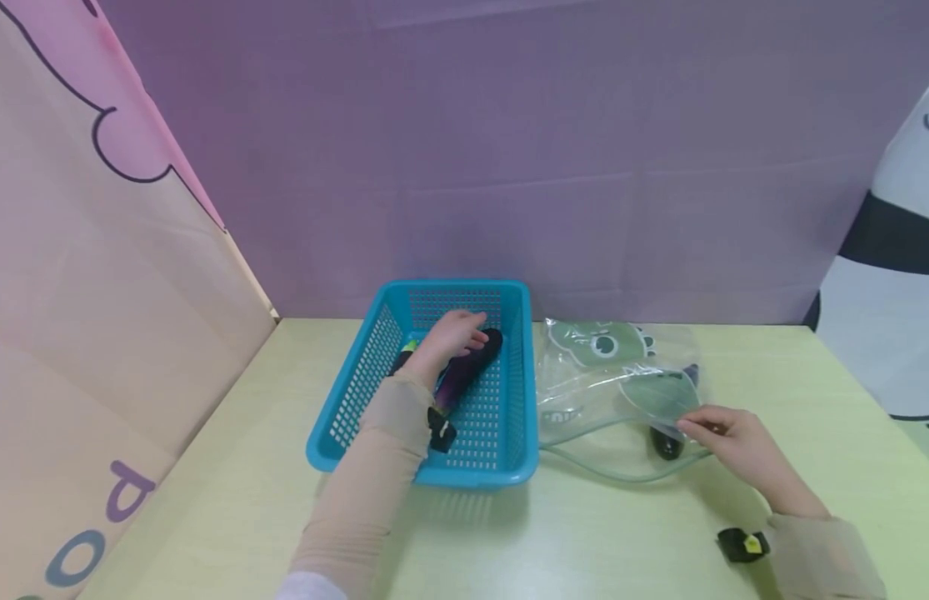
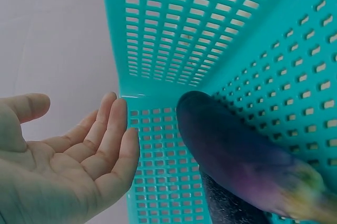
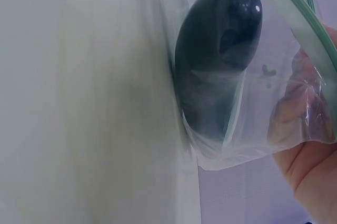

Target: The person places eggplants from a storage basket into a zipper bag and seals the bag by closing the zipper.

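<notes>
My left hand (image 1: pixel 452 337) hovers over the blue plastic basket (image 1: pixel 527 383), fingers loosely bent and palm bare in the left wrist view. Below it a purple eggplant (image 1: pixel 473 367) lies slanted on the basket floor. Partly hidden by that arm is a second dark item with a green tip (image 1: pixel 410 345). With thumb and fingers, my right hand (image 1: pixel 741 450) pinches the edge of a clear zip bag (image 1: pixel 584 396) printed with a green cartoon figure. Inside the bag lies a glossy dark eggplant (image 3: pixel 218 40), its far end hard to make out in the head view.
The basket and bag stand side by side on a pale table (image 1: pixel 247 500), near a purple cloth backdrop (image 1: pixel 509 167). A green zip strip (image 1: pixel 621 477) edges the bag's near opening. A printed cloth (image 1: pixel 119 292) borders the left side.
</notes>
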The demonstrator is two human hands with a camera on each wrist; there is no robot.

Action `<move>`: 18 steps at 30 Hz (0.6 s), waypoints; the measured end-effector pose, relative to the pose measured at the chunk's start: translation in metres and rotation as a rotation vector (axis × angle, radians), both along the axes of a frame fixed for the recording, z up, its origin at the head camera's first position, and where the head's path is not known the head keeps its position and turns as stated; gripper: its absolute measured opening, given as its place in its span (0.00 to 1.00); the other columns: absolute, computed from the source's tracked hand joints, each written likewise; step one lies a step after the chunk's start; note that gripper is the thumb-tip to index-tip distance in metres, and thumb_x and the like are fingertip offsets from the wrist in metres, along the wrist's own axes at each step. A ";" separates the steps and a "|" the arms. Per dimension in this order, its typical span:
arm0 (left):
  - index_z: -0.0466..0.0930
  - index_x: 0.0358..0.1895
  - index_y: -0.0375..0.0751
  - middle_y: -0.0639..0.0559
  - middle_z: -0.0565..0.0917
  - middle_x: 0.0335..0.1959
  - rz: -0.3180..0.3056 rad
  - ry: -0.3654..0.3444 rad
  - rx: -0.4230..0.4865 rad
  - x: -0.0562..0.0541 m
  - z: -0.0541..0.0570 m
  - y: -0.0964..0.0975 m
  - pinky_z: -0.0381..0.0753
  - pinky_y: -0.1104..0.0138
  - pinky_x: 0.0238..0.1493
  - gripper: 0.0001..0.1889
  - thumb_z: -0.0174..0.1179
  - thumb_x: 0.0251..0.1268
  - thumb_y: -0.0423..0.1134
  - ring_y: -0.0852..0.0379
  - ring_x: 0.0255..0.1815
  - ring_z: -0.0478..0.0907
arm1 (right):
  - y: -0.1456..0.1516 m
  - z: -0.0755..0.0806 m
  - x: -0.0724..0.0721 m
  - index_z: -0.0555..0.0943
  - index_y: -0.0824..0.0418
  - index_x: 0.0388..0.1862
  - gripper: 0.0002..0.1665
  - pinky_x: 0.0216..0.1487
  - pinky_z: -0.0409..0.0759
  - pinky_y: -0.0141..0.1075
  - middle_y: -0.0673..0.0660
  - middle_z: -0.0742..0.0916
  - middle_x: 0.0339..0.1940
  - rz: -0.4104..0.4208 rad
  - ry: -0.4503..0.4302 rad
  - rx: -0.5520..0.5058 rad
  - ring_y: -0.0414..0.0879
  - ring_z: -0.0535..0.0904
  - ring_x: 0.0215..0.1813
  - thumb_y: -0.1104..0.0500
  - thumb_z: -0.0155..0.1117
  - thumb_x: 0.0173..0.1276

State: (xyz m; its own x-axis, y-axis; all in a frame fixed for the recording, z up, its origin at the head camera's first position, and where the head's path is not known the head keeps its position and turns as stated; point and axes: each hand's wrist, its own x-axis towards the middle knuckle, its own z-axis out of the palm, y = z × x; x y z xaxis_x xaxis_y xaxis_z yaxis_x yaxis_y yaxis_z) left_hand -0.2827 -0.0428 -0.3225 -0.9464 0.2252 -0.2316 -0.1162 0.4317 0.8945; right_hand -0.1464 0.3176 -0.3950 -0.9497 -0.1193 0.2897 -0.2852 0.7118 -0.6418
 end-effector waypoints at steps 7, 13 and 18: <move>0.65 0.65 0.33 0.38 0.80 0.53 0.019 -0.010 -0.024 -0.002 -0.004 -0.002 0.73 0.55 0.62 0.25 0.43 0.75 0.48 0.46 0.56 0.77 | 0.000 -0.001 0.000 0.83 0.69 0.35 0.06 0.27 0.77 0.27 0.40 0.84 0.26 0.003 -0.002 0.000 0.30 0.75 0.28 0.66 0.62 0.64; 0.65 0.64 0.32 0.37 0.80 0.53 0.034 -0.009 -0.036 -0.004 -0.008 -0.003 0.73 0.54 0.62 0.24 0.44 0.75 0.46 0.45 0.56 0.77 | 0.001 0.000 -0.001 0.83 0.69 0.36 0.06 0.27 0.77 0.27 0.43 0.85 0.26 -0.002 -0.006 0.004 0.29 0.75 0.28 0.66 0.62 0.63; 0.66 0.64 0.32 0.38 0.80 0.53 0.036 0.032 -0.073 -0.006 -0.014 -0.004 0.73 0.54 0.62 0.23 0.47 0.73 0.43 0.45 0.56 0.77 | 0.000 0.000 0.000 0.84 0.68 0.35 0.06 0.27 0.77 0.27 0.43 0.85 0.26 -0.005 -0.005 0.013 0.29 0.75 0.28 0.66 0.62 0.64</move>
State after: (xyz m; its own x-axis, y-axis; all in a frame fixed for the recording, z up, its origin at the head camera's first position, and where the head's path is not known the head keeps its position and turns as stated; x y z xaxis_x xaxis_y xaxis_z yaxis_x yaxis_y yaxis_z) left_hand -0.2882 -0.0468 -0.3364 -0.9608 0.1746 -0.2155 -0.1046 0.4916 0.8645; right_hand -0.1468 0.3178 -0.3949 -0.9517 -0.1185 0.2832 -0.2785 0.7212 -0.6342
